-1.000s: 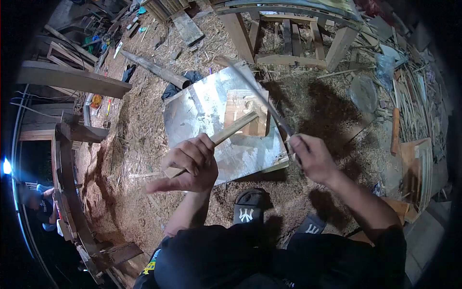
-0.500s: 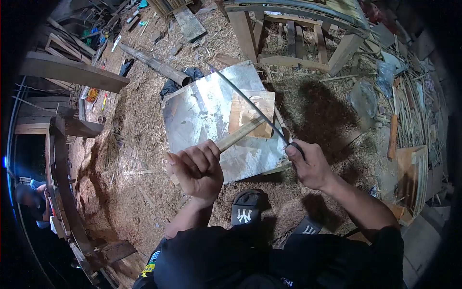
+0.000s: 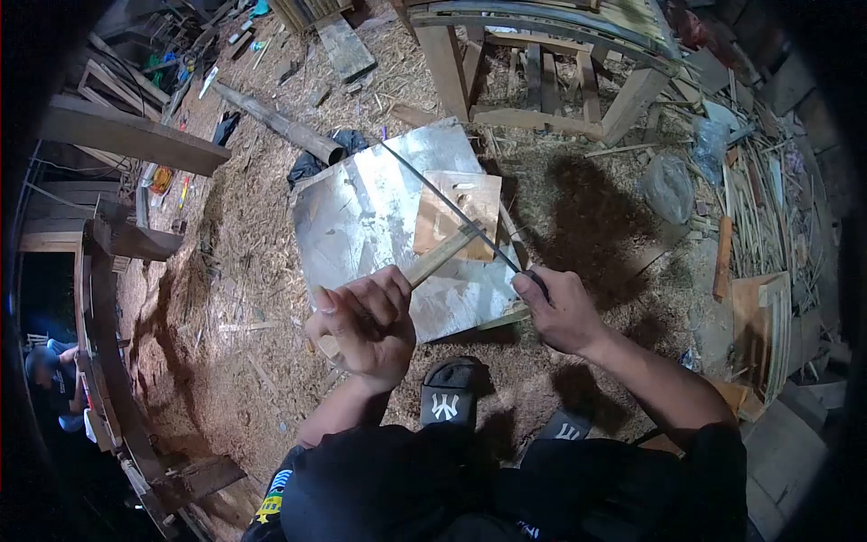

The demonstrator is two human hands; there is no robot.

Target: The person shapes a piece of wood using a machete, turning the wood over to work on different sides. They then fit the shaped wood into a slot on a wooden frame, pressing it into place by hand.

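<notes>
My left hand [image 3: 363, 327] is closed around a pale wooden stick [image 3: 438, 256] that points up and to the right. In my right hand [image 3: 560, 309] is the black handle of a long, narrow blade [image 3: 438, 191], which slants up and to the left. The blade crosses the stick close to its far end. Beneath them a flat wooden block [image 3: 458, 194] with a small slot lies on a worn metal-faced board [image 3: 348, 221].
Sawdust and shavings cover the floor [image 3: 244, 298]. A wooden frame [image 3: 542, 116] stands at the back, and a round pole [image 3: 280, 124] lies behind the board. Thin sticks [image 3: 759, 208] are heaped on the right. A person [image 3: 56, 375] sits at far left.
The whole view has shifted slightly left. The blade has tilted a little flatter across the stick, its tip lower in view. Both hands keep their hold.
</notes>
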